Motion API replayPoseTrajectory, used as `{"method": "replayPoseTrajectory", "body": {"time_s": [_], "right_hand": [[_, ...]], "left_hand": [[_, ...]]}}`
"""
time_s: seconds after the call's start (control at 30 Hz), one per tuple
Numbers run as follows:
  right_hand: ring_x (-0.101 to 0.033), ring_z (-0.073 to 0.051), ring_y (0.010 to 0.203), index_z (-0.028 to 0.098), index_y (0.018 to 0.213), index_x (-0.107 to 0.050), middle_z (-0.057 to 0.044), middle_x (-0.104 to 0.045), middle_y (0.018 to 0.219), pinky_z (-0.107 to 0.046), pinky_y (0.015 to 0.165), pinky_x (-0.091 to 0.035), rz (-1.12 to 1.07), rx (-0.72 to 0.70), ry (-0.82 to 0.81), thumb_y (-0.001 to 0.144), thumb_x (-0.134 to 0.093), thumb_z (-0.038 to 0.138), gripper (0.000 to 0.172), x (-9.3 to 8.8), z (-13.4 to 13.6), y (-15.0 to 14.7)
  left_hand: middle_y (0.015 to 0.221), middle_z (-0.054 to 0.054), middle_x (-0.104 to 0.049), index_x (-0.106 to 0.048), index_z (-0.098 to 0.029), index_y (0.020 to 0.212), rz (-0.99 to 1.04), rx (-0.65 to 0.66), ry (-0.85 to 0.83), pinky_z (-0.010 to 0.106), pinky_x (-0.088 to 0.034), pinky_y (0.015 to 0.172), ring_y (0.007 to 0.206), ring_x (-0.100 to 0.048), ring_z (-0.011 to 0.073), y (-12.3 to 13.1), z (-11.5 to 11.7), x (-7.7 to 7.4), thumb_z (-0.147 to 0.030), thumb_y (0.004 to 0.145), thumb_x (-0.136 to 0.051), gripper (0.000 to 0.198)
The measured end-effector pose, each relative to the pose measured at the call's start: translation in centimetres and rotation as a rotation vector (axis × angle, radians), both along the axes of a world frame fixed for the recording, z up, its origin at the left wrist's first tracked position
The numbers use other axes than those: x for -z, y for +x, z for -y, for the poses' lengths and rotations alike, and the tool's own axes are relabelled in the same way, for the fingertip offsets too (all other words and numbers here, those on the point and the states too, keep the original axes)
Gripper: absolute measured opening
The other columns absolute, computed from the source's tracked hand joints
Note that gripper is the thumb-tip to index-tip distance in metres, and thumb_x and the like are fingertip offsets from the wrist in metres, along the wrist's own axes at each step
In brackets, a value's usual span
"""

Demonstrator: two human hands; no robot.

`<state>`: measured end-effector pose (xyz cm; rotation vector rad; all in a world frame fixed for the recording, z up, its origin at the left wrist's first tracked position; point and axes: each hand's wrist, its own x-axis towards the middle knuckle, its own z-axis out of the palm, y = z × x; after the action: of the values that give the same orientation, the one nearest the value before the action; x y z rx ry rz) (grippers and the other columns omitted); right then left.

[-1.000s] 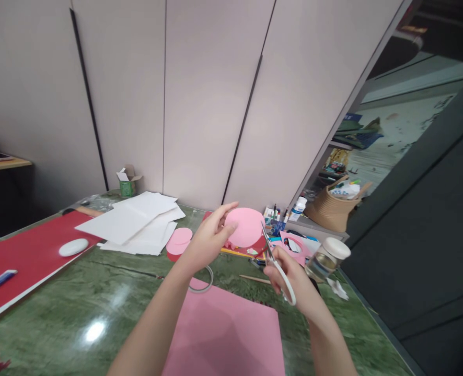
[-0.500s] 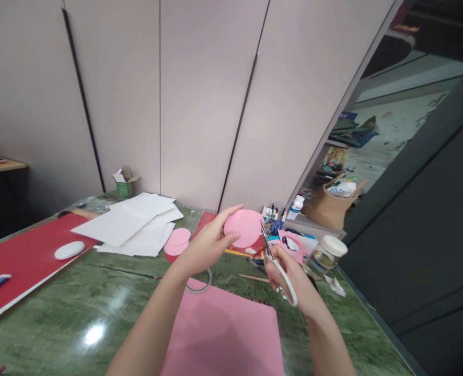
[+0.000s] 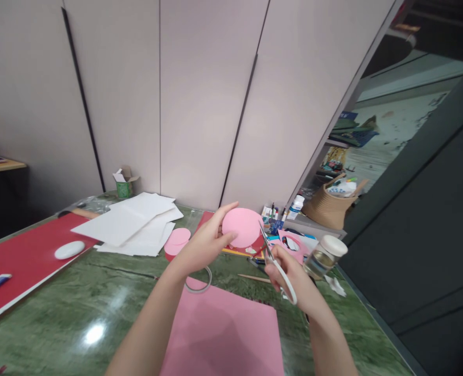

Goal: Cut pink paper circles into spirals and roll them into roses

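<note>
My left hand pinches a pink paper circle by its left edge, thumb in front and fingers behind. In my right hand is a pair of scissors with white handles, its blades pointing up at the circle's right edge. Whether the blades touch the paper I cannot tell. Below my hands a large pink sheet lies on the green table. A grey ring lies at that sheet's top edge, partly behind my left forearm. Smaller pink paper circles lie left of my left hand.
White paper sheets and a red board with a white oval object are on the left. To the right stand a lidded jar and a pink sheet with a cut-out hole. A pencil-like stick lies between.
My left hand and the paper circle have shifted slightly left. The scissors and my right hand have barely moved.
</note>
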<state>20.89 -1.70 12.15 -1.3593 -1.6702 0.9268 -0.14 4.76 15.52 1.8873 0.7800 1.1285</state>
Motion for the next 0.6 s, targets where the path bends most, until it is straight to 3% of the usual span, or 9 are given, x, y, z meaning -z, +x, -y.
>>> {"method": "replayPoseTrajectory", "body": {"time_s": [0.6], "right_hand": [[-0.034, -0.006, 0.042, 0.022, 0.074, -0.032, 0.009, -0.038, 0.050, -0.020, 0.043, -0.026, 0.047, -0.007, 0.014, 0.082, -0.045, 0.049, 0.031, 0.08, 0.11, 0.27]], "left_hand": [[0.133, 0.000, -0.043, -0.036, -0.029, 0.129, -0.021, 0.020, 0.006, 0.033, -0.039, 0.095, 0.116, -0.044, 0.0206, -0.17, 0.63, -0.65, -0.022, 0.083, -0.042, 0.047]]}}
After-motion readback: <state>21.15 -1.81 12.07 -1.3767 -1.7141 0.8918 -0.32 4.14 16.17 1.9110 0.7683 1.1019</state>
